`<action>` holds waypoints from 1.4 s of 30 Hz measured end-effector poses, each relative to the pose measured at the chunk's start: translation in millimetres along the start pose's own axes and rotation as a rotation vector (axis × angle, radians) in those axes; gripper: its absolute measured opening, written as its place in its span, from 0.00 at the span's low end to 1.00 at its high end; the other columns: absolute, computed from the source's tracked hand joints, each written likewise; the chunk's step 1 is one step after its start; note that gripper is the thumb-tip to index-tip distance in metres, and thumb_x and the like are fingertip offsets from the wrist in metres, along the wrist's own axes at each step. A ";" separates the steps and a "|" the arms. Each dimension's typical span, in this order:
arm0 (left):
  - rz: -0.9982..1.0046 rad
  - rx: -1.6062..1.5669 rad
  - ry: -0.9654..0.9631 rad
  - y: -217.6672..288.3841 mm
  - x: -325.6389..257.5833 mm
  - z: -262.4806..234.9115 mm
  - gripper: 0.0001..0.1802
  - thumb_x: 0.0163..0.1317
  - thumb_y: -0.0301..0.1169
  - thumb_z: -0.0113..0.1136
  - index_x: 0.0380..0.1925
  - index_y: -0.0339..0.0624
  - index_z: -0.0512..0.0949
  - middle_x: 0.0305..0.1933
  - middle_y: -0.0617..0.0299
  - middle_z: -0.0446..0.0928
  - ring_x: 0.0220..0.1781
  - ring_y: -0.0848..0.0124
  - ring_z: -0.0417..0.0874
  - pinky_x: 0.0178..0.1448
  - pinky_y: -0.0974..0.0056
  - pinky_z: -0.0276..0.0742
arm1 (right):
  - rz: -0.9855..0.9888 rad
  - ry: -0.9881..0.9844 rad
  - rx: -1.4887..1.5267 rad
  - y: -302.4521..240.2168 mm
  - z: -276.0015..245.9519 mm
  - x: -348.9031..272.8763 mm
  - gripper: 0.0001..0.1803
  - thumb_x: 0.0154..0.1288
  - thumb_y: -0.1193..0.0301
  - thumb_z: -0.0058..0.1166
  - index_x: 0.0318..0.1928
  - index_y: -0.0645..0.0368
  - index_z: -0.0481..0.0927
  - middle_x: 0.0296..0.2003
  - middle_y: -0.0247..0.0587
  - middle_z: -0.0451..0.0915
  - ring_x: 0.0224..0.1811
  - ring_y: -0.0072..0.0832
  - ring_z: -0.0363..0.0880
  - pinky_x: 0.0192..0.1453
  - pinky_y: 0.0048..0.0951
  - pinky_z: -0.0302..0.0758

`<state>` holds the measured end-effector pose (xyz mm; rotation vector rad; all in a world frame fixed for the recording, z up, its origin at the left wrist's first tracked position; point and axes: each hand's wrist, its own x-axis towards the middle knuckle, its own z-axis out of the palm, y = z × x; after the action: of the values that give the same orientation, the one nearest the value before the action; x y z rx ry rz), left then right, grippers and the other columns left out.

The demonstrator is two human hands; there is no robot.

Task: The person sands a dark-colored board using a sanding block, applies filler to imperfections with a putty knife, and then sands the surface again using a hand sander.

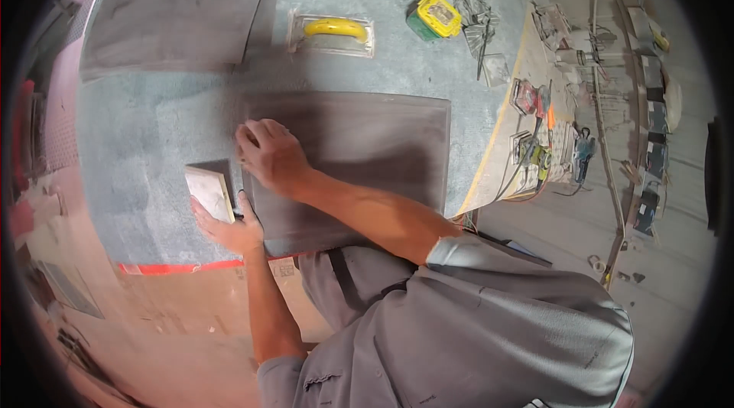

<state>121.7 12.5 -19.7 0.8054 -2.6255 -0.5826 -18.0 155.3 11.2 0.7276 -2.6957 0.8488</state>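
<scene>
A dark grey rectangular panel [367, 148] lies flat on the blue-grey tabletop [153, 125] in front of me. At its left edge, near the far left corner, my right hand [271, 156] is closed with the fingers curled down. Whatever its fingertips may pinch is hidden. Beside the panel's near left side, my left hand [229, 230] grips a pale, flat rectangular block [209, 192], thumb on one side and fingers on the other. The block is tilted and casts a shadow on the tabletop.
Another dark panel [176, 10] lies at the far left. Beyond the near panel sit a yellow-handled trowel-like float [335, 29], a green tub with yellow lid [436, 18] and crumpled plastic [474, 14]. Power tools [535, 156] rest along the right side.
</scene>
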 end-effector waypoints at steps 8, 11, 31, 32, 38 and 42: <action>0.014 0.061 0.046 -4.3 -4.8 5.2 0.60 0.66 0.58 0.74 0.86 0.35 0.56 0.88 0.42 0.61 0.88 0.43 0.60 0.90 0.38 0.51 | 0.558 0.209 -0.521 262.2 -219.0 -153.1 0.31 0.75 0.52 0.69 0.60 0.70 0.86 0.54 0.67 0.83 0.57 0.59 0.81 0.63 0.54 0.79; 0.030 0.021 0.048 -4.7 -7.2 9.5 0.60 0.67 0.58 0.73 0.86 0.34 0.55 0.88 0.41 0.60 0.88 0.42 0.60 0.90 0.38 0.50 | 0.696 0.133 -0.752 327.6 -277.0 -195.6 0.33 0.73 0.51 0.70 0.61 0.71 0.86 0.54 0.66 0.84 0.57 0.59 0.82 0.62 0.54 0.79; 0.049 -0.159 0.056 -17.3 -0.3 -4.8 0.67 0.54 0.51 0.86 0.86 0.36 0.57 0.86 0.39 0.62 0.87 0.39 0.60 0.89 0.36 0.51 | 0.077 -0.214 -0.121 229.2 -165.1 83.2 0.23 0.71 0.44 0.69 0.46 0.52 0.91 0.35 0.54 0.90 0.37 0.55 0.90 0.42 0.52 0.82; 0.044 -0.115 0.038 -17.9 -3.0 -7.9 0.67 0.54 0.51 0.86 0.86 0.36 0.57 0.87 0.40 0.62 0.87 0.39 0.61 0.89 0.36 0.51 | 0.120 -0.203 0.013 212.2 -187.6 54.5 0.20 0.72 0.50 0.71 0.48 0.53 0.91 0.38 0.54 0.90 0.40 0.53 0.91 0.44 0.48 0.83; 0.015 -0.101 0.027 -16.3 -2.1 -4.0 0.67 0.55 0.62 0.81 0.85 0.36 0.59 0.86 0.45 0.65 0.87 0.41 0.61 0.88 0.37 0.53 | 0.492 -0.202 -0.018 252.5 -242.9 -144.1 0.13 0.76 0.64 0.68 0.52 0.58 0.91 0.42 0.55 0.91 0.44 0.49 0.93 0.47 0.44 0.87; 0.048 -0.072 0.023 -23.6 -4.0 3.7 0.68 0.54 0.64 0.82 0.85 0.38 0.59 0.87 0.47 0.64 0.88 0.42 0.60 0.88 0.37 0.53 | 0.536 -0.163 -0.044 199.2 -189.5 -82.7 0.17 0.76 0.57 0.68 0.50 0.58 0.91 0.33 0.54 0.90 0.33 0.42 0.92 0.36 0.45 0.85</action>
<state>134.0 -2.0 -34.7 0.7204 -2.5799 -0.6473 -39.3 440.0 40.9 0.0510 -3.0995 0.8611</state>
